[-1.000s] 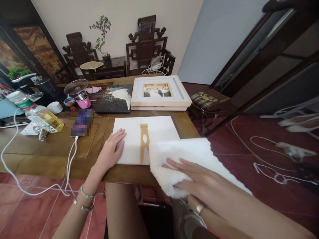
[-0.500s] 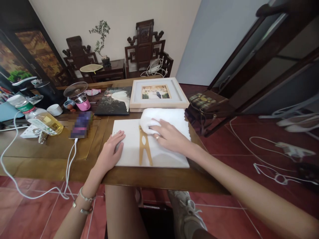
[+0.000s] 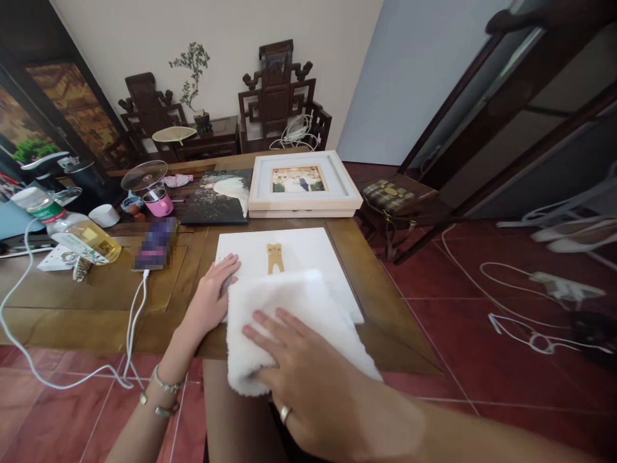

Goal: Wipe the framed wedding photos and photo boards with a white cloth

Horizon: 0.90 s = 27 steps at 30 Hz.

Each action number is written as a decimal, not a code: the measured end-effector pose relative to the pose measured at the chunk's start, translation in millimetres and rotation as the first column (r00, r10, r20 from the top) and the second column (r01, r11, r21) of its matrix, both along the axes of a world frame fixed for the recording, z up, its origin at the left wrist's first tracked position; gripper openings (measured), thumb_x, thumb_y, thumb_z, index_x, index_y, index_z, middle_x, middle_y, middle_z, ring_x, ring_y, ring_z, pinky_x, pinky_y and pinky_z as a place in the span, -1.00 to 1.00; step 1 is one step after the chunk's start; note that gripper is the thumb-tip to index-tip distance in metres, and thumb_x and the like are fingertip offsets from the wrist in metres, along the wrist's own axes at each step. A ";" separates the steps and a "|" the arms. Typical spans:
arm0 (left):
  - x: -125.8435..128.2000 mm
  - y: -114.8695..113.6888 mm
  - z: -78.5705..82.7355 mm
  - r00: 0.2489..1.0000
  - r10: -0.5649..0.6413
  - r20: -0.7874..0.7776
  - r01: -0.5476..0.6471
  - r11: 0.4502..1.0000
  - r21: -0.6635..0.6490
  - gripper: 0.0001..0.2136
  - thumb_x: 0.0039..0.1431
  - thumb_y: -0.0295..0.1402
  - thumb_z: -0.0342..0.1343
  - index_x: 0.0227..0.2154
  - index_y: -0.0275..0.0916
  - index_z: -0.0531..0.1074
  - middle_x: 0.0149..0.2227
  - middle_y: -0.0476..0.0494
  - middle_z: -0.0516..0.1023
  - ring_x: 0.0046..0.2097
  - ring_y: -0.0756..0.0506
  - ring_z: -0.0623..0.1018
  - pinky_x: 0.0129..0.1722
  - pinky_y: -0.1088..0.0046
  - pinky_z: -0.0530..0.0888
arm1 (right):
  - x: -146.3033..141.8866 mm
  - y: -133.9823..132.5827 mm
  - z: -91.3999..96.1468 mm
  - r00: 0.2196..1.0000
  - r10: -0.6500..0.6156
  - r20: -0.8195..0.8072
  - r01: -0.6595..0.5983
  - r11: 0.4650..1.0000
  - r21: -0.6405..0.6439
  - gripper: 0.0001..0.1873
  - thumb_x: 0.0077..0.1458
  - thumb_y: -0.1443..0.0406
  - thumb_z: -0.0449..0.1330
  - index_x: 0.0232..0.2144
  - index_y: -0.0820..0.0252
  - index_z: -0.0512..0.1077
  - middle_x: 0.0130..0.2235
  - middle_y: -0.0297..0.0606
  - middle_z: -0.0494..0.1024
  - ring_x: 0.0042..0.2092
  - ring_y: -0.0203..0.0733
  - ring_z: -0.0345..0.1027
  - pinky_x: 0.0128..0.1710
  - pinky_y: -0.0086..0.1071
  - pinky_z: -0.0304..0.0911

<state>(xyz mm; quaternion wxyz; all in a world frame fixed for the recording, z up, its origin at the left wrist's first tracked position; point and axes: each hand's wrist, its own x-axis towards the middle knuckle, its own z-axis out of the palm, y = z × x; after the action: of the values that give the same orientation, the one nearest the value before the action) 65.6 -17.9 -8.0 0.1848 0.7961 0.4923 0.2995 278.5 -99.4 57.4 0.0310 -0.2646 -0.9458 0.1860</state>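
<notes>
A white flat board (image 3: 245,243) lies on the wooden table, with a tan two-legged piece (image 3: 276,256) on its upper middle; the lower end of that piece is hidden. My left hand (image 3: 212,292) rests on the board's left edge, fingers stretched out and flat. In my right hand (image 3: 303,366) is a fluffy white cloth (image 3: 301,292), held from above with the fingers over it and the thumb partly out of sight. The cloth covers the lower part of the board and hangs past the table's front edge.
Behind the board sit a pale wood picture frame (image 3: 301,211) and a dark photo panel (image 3: 202,199). To the left are a phone (image 3: 155,244) on a white cable, a pink mug (image 3: 158,203) and a tilted bottle of yellow liquid (image 3: 96,241).
My right hand has drawn the cloth from the board's upper right down toward me, past its front edge. The tan piece's top now shows and its legs are covered. My left hand stays put.
</notes>
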 end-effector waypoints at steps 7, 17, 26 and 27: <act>3.1 -2.0 4.6 1.000 0.014 -0.019 -0.014 1.000 -0.022 -0.63 0.28 -0.41 -0.10 0.08 -0.16 0.44 0.22 -0.20 0.40 0.30 -0.20 0.30 0.31 -0.01 0.16 | 7.6 49.4 -13.9 0.978 -0.158 -0.138 0.165 0.985 0.041 -0.62 0.05 0.39 0.11 -0.08 0.22 0.55 0.17 0.02 0.42 0.28 0.08 0.13 0.27 0.05 0.00; 2.9 0.0 -2.3 0.999 0.054 0.005 -0.055 0.998 0.044 -0.65 0.30 -0.36 -0.10 0.05 -0.26 0.46 0.17 -0.27 0.45 0.26 -0.19 0.37 0.29 0.03 0.21 | -11.2 140.1 -20.9 0.952 -0.306 -0.023 0.300 0.913 0.275 -0.56 0.21 0.38 -0.02 0.09 0.36 0.39 0.22 0.13 0.34 0.33 0.15 0.00 0.23 0.15 -0.05; -3.4 1.5 -3.5 0.951 0.305 0.042 -0.308 0.936 0.170 -0.66 0.32 -0.35 -0.15 -0.01 -0.23 0.46 0.09 -0.25 0.52 0.20 -0.21 0.43 0.23 0.11 0.34 | -13.6 56.3 -22.9 0.999 -0.010 -0.033 0.017 0.977 0.213 -0.60 0.06 0.37 0.12 -0.05 0.25 0.53 0.28 0.05 0.25 0.33 0.27 -0.05 0.26 0.25 -0.18; -4.0 1.9 -4.8 0.950 0.312 0.032 -0.313 0.936 0.160 -0.66 0.32 -0.34 -0.14 -0.01 -0.24 0.46 0.10 -0.27 0.50 0.20 -0.22 0.43 0.23 0.10 0.34 | -7.0 44.3 -19.2 0.998 0.037 -0.052 -0.027 0.985 0.170 -0.63 0.03 0.36 0.14 -0.09 0.24 0.55 0.27 0.02 0.28 0.33 0.24 -0.02 0.27 0.23 -0.16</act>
<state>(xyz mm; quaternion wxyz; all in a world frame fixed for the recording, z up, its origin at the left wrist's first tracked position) 61.6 -16.0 -12.8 0.0706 0.7194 0.5858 0.3665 271.5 -55.1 38.3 0.0764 -0.2406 -0.9611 0.1125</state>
